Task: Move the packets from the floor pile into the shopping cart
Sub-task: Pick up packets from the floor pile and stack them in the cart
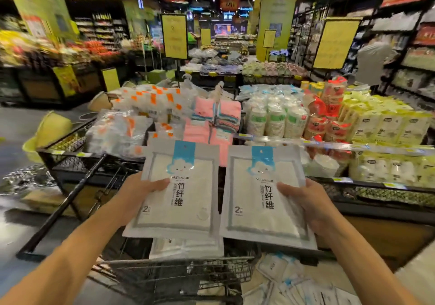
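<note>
Hands (146, 193) gripping packets (179, 187), fingers hidden.

The left hand (138, 193) holds 1 packet (179, 194) by its left edge, thumb on the front face; the right hand (303, 202) holds a 2nd packet (261, 201) by its right edge, thumb likewise on top. The 2 packets sit side by side, just apart, between the 2 sets of fingers. Below the left fingers, more packets (186, 246) lie in the cart (179, 274). Below and right of the right fingers, the pile (301, 283) lies on the floor beside the cart. Beyond both sets of fingertips stands a display table (353, 193) loaded with goods.
</note>
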